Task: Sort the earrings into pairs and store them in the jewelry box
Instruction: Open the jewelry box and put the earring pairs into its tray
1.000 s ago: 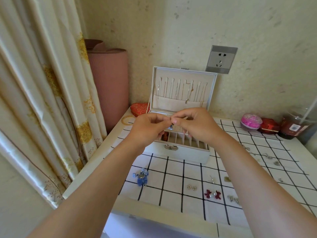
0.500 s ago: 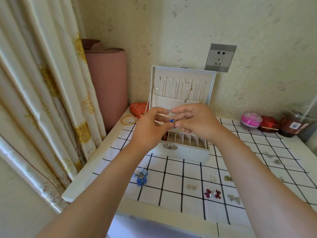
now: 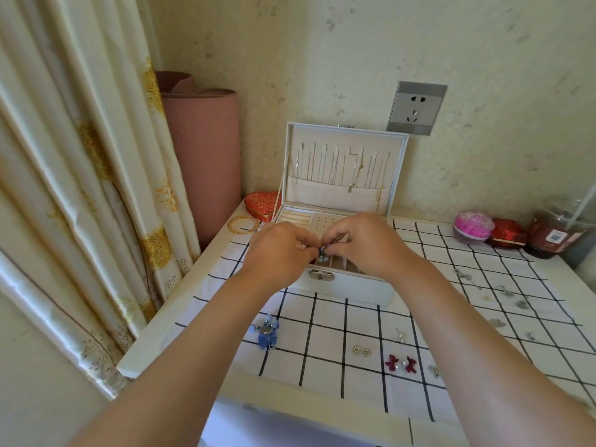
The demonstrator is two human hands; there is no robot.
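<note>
Your left hand [image 3: 277, 253] and right hand [image 3: 367, 243] meet over the open white leather jewelry box [image 3: 348, 285], both pinching one small blue-and-silver earring [image 3: 323, 251] just above its divided front compartments. The upright lid's beige lining holds thin chain necklaces [image 3: 342, 169]. On the white black-grid tabletop [image 3: 329, 343] in front lie a blue fabric earring pair [image 3: 267, 333], small gold flower studs [image 3: 361, 351] and dark red bow earrings [image 3: 401, 364].

No words to read here.
The dark red jar [image 3: 552, 237] has a small white label, too blurry to read.
</note>
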